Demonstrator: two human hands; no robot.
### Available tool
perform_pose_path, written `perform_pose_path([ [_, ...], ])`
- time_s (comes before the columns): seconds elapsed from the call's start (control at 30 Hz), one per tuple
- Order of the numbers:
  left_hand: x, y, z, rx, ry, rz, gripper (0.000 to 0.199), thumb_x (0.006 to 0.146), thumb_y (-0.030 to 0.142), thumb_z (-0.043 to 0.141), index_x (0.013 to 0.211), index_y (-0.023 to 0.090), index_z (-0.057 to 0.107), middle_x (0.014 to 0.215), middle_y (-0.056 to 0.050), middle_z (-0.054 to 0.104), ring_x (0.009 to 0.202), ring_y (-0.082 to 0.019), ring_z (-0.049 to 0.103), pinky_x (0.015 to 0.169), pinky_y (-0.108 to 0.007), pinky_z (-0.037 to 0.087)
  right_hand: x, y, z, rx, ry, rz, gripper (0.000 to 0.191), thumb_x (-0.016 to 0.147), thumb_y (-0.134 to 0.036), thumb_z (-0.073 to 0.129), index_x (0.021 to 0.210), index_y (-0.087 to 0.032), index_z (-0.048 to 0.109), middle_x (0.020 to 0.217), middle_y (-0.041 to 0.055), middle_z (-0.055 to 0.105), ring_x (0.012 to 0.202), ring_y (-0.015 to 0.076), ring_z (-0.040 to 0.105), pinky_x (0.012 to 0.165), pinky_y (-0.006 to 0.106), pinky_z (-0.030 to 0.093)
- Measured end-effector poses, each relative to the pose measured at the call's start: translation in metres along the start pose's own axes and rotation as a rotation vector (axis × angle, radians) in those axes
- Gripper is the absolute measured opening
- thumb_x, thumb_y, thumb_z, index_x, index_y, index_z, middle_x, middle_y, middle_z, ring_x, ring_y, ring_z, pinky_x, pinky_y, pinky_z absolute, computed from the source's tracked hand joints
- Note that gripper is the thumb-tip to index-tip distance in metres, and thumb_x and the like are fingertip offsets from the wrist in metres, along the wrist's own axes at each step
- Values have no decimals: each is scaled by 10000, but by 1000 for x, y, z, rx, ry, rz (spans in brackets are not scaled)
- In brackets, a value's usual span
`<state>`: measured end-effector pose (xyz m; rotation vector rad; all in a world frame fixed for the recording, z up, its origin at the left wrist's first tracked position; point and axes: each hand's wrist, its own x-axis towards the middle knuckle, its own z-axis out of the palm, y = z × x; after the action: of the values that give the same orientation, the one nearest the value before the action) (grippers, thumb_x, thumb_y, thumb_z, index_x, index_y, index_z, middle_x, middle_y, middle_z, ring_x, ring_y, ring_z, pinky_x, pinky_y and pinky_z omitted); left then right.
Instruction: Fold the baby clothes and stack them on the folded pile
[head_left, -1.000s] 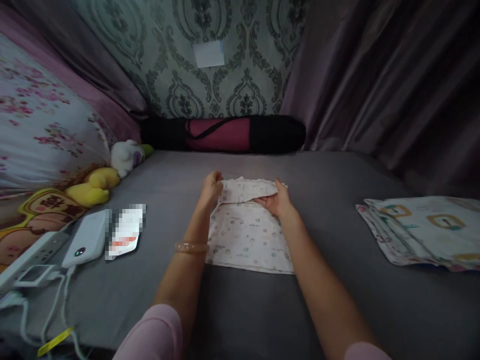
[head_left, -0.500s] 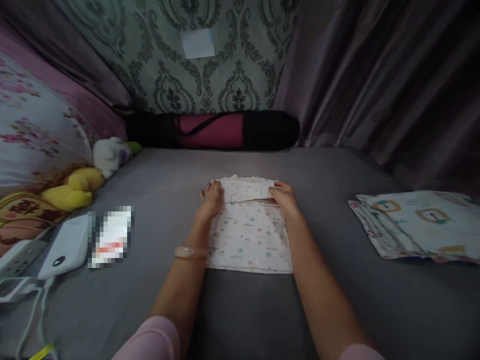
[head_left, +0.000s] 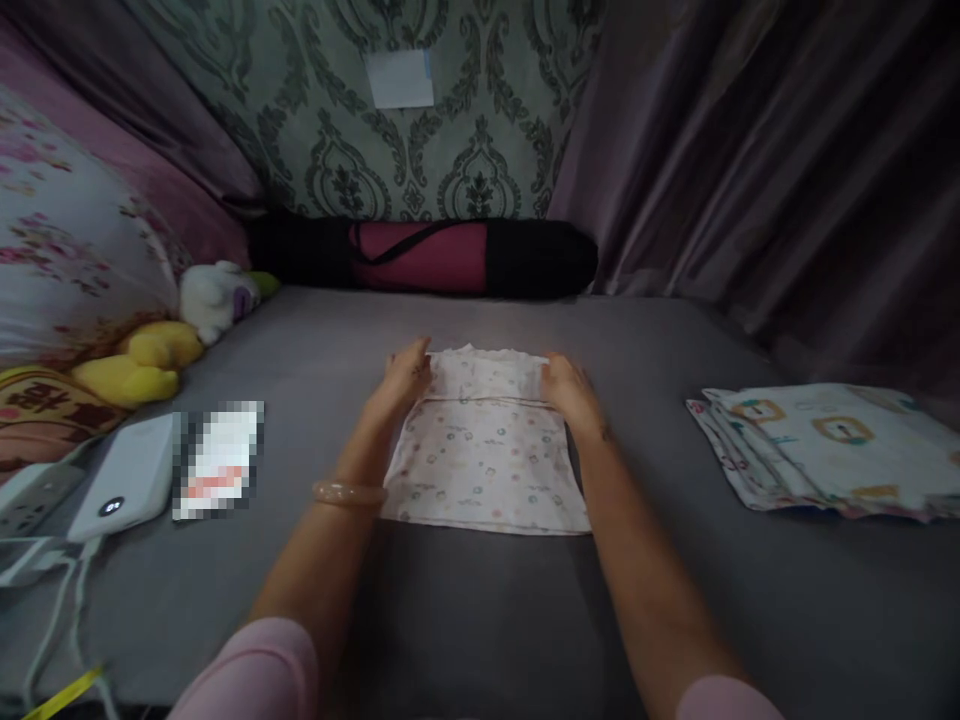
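Observation:
A white cloth [head_left: 480,460] with a small coloured print lies flat in front of me, its far end folded over toward me in a band with a ruffled top edge. My left hand [head_left: 409,372] is at the left end of the folded band, fingers closed on its edge. At the right end, my right hand [head_left: 568,384] grips the band with its thumb on the near side. Some fingertips of both hands are hidden or slightly blurred. A pale bangle [head_left: 349,493] circles my left wrist.
Folded printed cloths [head_left: 840,450] lie on the grey sheet [head_left: 480,620] at right. At left are a white power bank [head_left: 127,480] with cables, a power strip [head_left: 37,495], a blurred packet [head_left: 219,460] and plush toys [head_left: 135,365]. A black and maroon bag [head_left: 420,257] lies along the wall.
My left hand has shifted from on top of the folded band out to its left edge. My right hand stays at the right end. The cloth's near part looks spread wider.

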<state>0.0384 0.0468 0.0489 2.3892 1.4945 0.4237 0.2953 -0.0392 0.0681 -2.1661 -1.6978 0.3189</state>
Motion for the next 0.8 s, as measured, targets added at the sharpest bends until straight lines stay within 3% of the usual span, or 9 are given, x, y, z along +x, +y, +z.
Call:
perform_pose_path([
  [0.1,1,13,-3,139,-36,137,472,950,233,292,1405,160,393,1464,-152,428,1382,-251,343,1146,-498,174,2,-24,11,-47,-128,-273,464,954,-258,322,1369,-126,482,1405,147,487,1337,270,386,1109,407,259],
  [0.2,-1,24,8,225,-115,314,480,970,294,267,1387,109,416,1479,-166,399,1408,-241,294,1166,-453,132,5,-36,32,-93,-210,-495,544,962,-341,288,1448,-114,382,1529,100,316,1431,227,196,1170,402,90],
  [0.3,-1,20,25,247,-97,360,546,982,379,231,1412,80,384,1498,-178,364,1429,-247,243,1169,-429,127,9,-33,48,-118,-248,-616,574,962,-373,267,1470,-119,348,1543,87,281,1439,206,169,1175,391,48],
  [0.47,4,0,42,231,-127,327,637,975,473,204,1469,83,303,1548,-159,263,1446,-250,187,1172,-422,127,17,-14,52,-111,-304,-708,591,969,-388,267,1502,-132,271,1565,63,207,1446,172,130,1178,366,40],
  [0.63,4,-13,37,206,-145,306,668,958,552,201,1490,154,275,1565,-135,225,1453,-241,159,1166,-428,144,19,5,39,-83,-362,-741,565,974,-370,284,1508,-187,258,1568,10,201,1446,146,111,1184,362,22],
  [0.8,2,-20,30,178,-198,287,707,948,575,178,1503,142,236,1577,-121,184,1462,-237,114,1172,-418,113,17,38,23,-18,-389,-690,538,967,-340,324,1496,-246,294,1553,-35,238,1442,166,146,1190,386,27],
])
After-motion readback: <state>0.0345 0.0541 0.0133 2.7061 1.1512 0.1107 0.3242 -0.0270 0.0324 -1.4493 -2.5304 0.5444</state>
